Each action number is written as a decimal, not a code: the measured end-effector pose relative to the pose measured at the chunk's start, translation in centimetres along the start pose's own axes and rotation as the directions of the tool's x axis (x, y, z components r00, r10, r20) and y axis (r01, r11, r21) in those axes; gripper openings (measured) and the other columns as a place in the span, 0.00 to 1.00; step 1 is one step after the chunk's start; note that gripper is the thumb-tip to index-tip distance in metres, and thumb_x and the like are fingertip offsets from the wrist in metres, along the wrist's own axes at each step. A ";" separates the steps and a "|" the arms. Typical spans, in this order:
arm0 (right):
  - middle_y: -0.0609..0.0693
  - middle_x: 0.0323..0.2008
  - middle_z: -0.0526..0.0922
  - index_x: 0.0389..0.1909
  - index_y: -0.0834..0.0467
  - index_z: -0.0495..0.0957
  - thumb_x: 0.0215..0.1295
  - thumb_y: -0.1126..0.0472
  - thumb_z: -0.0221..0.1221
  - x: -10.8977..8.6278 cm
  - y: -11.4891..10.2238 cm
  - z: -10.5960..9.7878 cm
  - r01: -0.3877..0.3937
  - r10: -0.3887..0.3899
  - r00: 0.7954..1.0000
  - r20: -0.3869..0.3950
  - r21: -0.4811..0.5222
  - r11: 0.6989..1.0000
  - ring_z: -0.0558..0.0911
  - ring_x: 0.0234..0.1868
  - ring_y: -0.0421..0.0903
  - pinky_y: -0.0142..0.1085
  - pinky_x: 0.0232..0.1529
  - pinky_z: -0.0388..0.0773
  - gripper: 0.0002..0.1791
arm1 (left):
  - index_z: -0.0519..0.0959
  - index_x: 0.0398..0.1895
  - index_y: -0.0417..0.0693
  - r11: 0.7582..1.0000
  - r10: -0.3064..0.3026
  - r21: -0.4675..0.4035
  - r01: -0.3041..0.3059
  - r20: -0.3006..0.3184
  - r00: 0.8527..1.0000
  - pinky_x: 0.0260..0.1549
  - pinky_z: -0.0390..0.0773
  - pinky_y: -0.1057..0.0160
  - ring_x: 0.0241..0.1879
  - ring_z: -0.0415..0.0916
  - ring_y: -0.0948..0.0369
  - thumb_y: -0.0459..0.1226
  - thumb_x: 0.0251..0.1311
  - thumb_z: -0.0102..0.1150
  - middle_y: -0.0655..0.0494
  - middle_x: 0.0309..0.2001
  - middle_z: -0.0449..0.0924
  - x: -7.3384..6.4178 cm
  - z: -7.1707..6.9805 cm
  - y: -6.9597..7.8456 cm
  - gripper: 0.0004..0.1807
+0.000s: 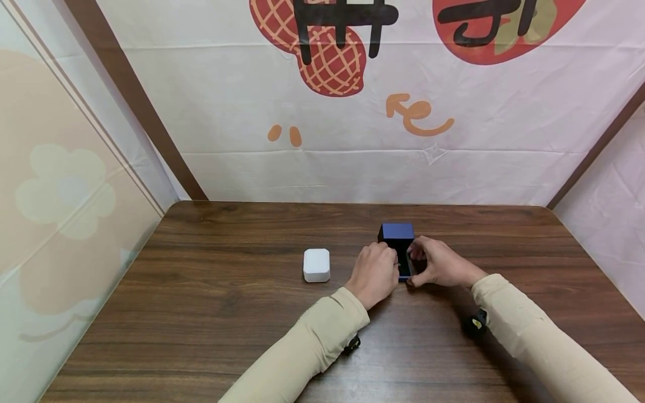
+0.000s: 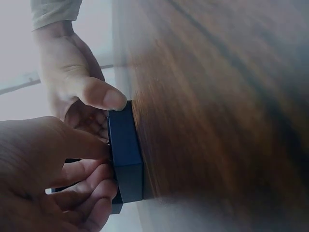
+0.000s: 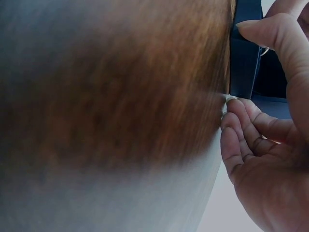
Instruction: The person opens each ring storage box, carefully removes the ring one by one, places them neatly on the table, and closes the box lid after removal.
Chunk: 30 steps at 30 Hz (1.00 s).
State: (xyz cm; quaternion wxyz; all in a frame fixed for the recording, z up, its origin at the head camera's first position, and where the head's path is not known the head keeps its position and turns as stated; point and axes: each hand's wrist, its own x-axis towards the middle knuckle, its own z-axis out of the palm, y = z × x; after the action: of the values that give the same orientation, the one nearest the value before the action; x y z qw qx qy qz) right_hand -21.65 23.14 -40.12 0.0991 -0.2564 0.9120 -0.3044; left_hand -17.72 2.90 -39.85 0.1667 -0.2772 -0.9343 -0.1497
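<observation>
A small blue ring box (image 1: 397,230) stands on the table with its lid raised at the back and a dark interior. My left hand (image 1: 374,273) is at its left side, fingers curled against the wall and thumb reaching over the front edge. On the other side, my right hand (image 1: 443,263) grips the box, with the thumb (image 3: 256,31) on its front and fingertips by the side wall. A thin gold-coloured ring (image 3: 264,51) shows at the box's inner edge in the right wrist view. How deep it sits is hidden by the hands.
A white box (image 1: 316,265) with cut corners, its lid down, stands to the left of the left hand. The brown wood-grain table (image 1: 227,313) ends at a printed cloth backdrop (image 1: 227,101) behind and at the sides.
</observation>
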 end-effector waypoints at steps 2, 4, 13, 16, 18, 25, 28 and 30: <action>0.54 0.39 0.79 0.48 0.67 0.75 0.46 0.62 0.76 0.0 0.0 0.0 0.003 -0.003 1.000 -0.002 -0.003 1.000 0.77 0.39 0.47 0.43 0.41 0.77 0.29 | 0.85 0.26 0.49 1.000 0.011 0.006 -0.011 0.007 1.000 0.37 0.78 0.60 0.32 0.79 0.57 0.36 0.60 0.67 0.57 0.28 0.81 0.0 0.0 0.0 0.06; 0.53 0.39 0.79 0.47 0.67 0.75 0.46 0.62 0.76 0.0 0.0 0.0 0.006 -0.006 1.000 -0.004 -0.006 1.000 0.77 0.39 0.47 0.43 0.41 0.77 0.29 | 0.84 0.25 0.49 1.000 0.020 0.005 -0.020 0.016 1.000 0.36 0.77 0.61 0.32 0.78 0.57 0.36 0.62 0.66 0.56 0.29 0.80 -0.1 -0.1 0.0 0.07; 0.54 0.40 0.79 0.48 0.68 0.75 0.46 0.62 0.76 0.1 0.2 0.0 0.012 -0.012 1.000 -0.007 -0.009 1.000 0.77 0.39 0.47 0.43 0.41 0.77 0.29 | 0.83 0.32 0.46 0.993 0.073 0.086 -0.077 0.050 0.996 0.41 0.78 0.60 0.35 0.78 0.56 0.37 0.67 0.61 0.53 0.33 0.81 -0.2 -0.4 0.0 0.06; 0.54 0.40 0.79 0.48 0.68 0.75 0.46 0.62 0.76 0.0 0.2 0.0 0.013 -0.013 1.000 -0.009 -0.010 1.000 0.77 0.39 0.47 0.43 0.42 0.77 0.29 | 0.82 0.33 0.46 0.992 0.081 0.093 -0.086 0.053 0.995 0.42 0.77 0.60 0.36 0.78 0.56 0.36 0.68 0.59 0.52 0.34 0.81 -0.2 -0.6 0.1 0.06; 0.54 0.40 0.79 0.48 0.68 0.75 0.45 0.62 0.76 0.0 0.1 0.0 0.016 -0.016 1.000 -0.012 -0.011 1.000 0.78 0.39 0.47 0.43 0.41 0.77 0.29 | 0.82 0.32 0.46 0.993 0.082 0.082 -0.087 0.054 0.995 0.41 0.77 0.60 0.36 0.78 0.56 0.36 0.68 0.59 0.53 0.34 0.81 -0.2 -0.9 0.1 0.07; 0.53 0.39 0.79 0.47 0.68 0.75 0.44 0.63 0.76 0.1 0.2 0.0 0.024 -0.024 1.000 -0.012 -0.002 1.000 0.77 0.38 0.47 0.42 0.41 0.77 0.29 | 0.78 0.22 0.49 0.996 0.074 -0.049 -0.070 0.082 0.994 0.37 0.76 0.60 0.31 0.75 0.57 0.34 0.65 0.60 0.57 0.27 0.75 -0.5 -2.2 0.1 0.11; 0.54 0.40 0.79 0.48 0.68 0.75 0.45 0.64 0.76 0.1 0.2 0.0 0.022 -0.022 1.000 -0.004 -0.001 1.000 0.77 0.39 0.47 0.42 0.41 0.77 0.29 | 0.78 0.20 0.50 0.992 0.075 -0.107 -0.062 0.120 0.990 0.35 0.76 0.61 0.29 0.74 0.59 0.33 0.62 0.62 0.59 0.25 0.74 -0.8 -2.6 0.2 0.12; 0.54 0.41 0.79 0.49 0.68 0.75 0.45 0.64 0.75 0.0 0.3 0.0 0.020 -0.020 1.000 0.002 0.001 1.000 0.77 0.40 0.47 0.43 0.42 0.77 0.29 | 0.79 0.19 0.51 0.986 0.076 -0.158 -0.051 0.151 0.986 0.32 0.75 0.64 0.27 0.73 0.62 0.32 0.61 0.63 0.60 0.24 0.74 -1.0 -2.9 0.4 0.12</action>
State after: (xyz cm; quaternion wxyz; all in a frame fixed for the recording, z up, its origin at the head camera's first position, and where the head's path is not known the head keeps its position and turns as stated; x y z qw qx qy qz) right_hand -21.79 23.28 -40.28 0.0969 -0.2659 0.9092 -0.3054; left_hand -16.02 1.65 -37.57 0.0756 -0.3298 -0.9209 -0.1933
